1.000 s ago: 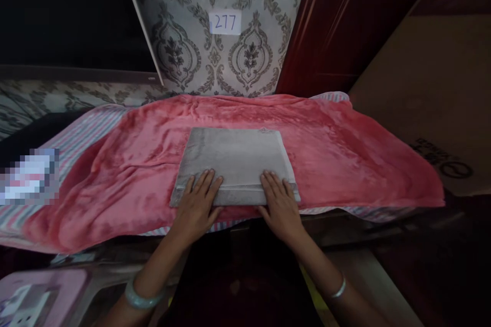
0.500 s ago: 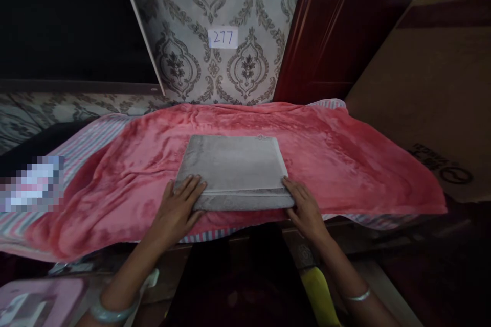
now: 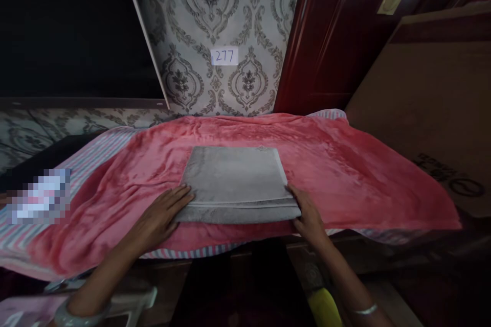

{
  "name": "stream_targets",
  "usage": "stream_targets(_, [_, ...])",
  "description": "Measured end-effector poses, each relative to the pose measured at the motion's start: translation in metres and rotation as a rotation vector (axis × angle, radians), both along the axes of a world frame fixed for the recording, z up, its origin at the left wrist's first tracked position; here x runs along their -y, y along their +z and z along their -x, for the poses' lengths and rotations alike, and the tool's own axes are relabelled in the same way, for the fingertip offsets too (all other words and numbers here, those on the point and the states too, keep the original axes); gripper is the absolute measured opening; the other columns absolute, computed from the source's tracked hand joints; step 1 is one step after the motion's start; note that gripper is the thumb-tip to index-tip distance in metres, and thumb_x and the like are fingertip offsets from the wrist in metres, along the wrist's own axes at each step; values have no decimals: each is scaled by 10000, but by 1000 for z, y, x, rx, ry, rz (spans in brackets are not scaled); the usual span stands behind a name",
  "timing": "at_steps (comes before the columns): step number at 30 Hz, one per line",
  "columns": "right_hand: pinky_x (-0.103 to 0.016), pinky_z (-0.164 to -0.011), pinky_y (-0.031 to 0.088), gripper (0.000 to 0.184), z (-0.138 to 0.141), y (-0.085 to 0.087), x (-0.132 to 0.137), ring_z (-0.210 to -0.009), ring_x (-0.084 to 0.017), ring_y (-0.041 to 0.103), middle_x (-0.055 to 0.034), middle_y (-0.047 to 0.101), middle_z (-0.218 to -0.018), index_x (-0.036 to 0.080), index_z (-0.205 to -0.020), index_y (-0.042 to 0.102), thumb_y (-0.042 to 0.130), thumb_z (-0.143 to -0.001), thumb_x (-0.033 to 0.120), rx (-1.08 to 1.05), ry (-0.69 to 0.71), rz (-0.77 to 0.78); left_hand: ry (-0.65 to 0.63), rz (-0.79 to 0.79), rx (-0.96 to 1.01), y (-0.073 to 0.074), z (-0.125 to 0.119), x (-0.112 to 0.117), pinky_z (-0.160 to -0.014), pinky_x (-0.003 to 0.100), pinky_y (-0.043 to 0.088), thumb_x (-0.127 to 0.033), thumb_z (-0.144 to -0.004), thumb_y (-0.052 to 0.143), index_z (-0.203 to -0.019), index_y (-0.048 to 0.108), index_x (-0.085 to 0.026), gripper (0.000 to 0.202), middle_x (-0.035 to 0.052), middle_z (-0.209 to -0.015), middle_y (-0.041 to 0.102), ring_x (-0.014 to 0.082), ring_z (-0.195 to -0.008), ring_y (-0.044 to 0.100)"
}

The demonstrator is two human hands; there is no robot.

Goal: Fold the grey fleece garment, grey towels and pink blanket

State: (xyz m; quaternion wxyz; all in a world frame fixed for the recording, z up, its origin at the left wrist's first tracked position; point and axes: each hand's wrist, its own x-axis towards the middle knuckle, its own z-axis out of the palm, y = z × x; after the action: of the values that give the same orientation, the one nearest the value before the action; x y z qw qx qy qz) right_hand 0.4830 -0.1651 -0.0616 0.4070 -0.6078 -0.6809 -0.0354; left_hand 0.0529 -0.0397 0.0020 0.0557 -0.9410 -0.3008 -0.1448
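Observation:
A folded grey cloth (image 3: 233, 173), velvety and nearly rectangular, lies flat on a pink plush blanket (image 3: 345, 179). Its front edge shows stacked layers, and a small pattern marks its far right corner. My left hand (image 3: 164, 214) rests at the cloth's left front side, fingers stretched out and touching the edge, with the thumb out of sight. At the right front corner, my right hand (image 3: 307, 214) has its fingers along the side and its thumb low by the front, with the corner between them.
Striped fabric (image 3: 103, 145) shows under the blanket. A dark screen (image 3: 76, 30) stands at the back left, and a large cardboard box (image 3: 433, 102) at the right. A paper marked 277 (image 3: 224, 55) is on the patterned wall. Something yellow (image 3: 325, 307) is below the front edge.
My left hand has slid left, off the cloth's top to its side. My right hand has closed in round the right corner, where the front layers now spread slightly. The view has tilted up a little.

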Motion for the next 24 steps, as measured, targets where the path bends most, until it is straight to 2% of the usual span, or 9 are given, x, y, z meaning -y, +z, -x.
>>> stream_targets(3, [-490, -1042, 443, 828, -1, -5, -3, -1232, -275, 546, -128, 604, -1334, 168, -1426, 463, 455, -600, 115, 13, 13, -31, -5, -47, 34, -2, 5, -5, -1176, 453, 363, -104, -756, 482, -1460, 481, -251, 719, 63, -1515, 495, 227, -1402, 455])
stream_targets(8, [-491, -1043, 442, 734, -2, -7, -9, -1237, -263, 561, -121, 624, -1319, 192, -1315, 582, 450, -599, 97, -53, 21, -81, 17, -50, 97, -4, 10, -13, -1156, 444, 394, -86, -699, 485, -1410, 522, -192, 719, 100, -1502, 507, 233, -1397, 462])
stream_targets(11, [-488, -1030, 450, 599, -2, -2, -13, -1193, -260, 593, -109, 666, -1261, 222, -1208, 662, 468, -652, 111, -110, 16, -90, 36, -10, 183, -4, 8, -17, -1139, 433, 416, -96, -721, 469, -1321, 591, -226, 625, 76, -1470, 546, 218, -1379, 484])
stream_targets(14, [-493, -1027, 444, 453, -1, 11, -20, -1146, -268, 614, -103, 701, -1192, 237, -1114, 707, 487, -724, 168, -185, 35, -108, 28, 51, 291, 4, 1, -22, -1119, 442, 437, -214, -828, 481, -1257, 632, -235, 456, 82, -1409, 605, 236, -1368, 498])
stream_targets(16, [-480, -1023, 444, 359, 1, 28, -26, -1116, -269, 621, -104, 715, -1141, 236, -1060, 719, 494, -780, 234, -264, 29, -107, 32, 92, 368, 18, -6, -25, -1109, 440, 445, -325, -889, 470, -1229, 650, -235, 395, 91, -1363, 640, 247, -1363, 503])
stream_targets(18, [-454, -1002, 459, 294, 1, 52, -34, -1085, -272, 626, -111, 721, -1097, 227, -1014, 716, 520, -821, 330, -351, 17, -118, 39, 125, 466, 39, -13, -31, -1115, 439, 436, -427, -922, 446, -1203, 663, -234, 405, 95, -1322, 667, 253, -1347, 518])
stream_targets(22, [-390, -844, 513, 292, -2, 121, -50, -869, -240, 642, -70, 717, -895, 207, -899, 677, 608, -833, 483, -496, -19, -278, 134, 202, 762, 94, -23, -53, -1033, 441, 500, -626, -897, 476, -1183, 664, -199, 548, 89, -1228, 707, 280, -1219, 604])
stream_targets(24, [-339, -750, 506, 318, -4, 159, -57, -757, -197, 606, -28, 682, -800, 200, -864, 659, 626, -840, 515, -521, -41, -381, 214, 237, 924, 115, -28, -67, -959, 430, 540, -634, -889, 514, -1215, 638, -176, 576, 76, -1172, 717, 269, -1131, 629])
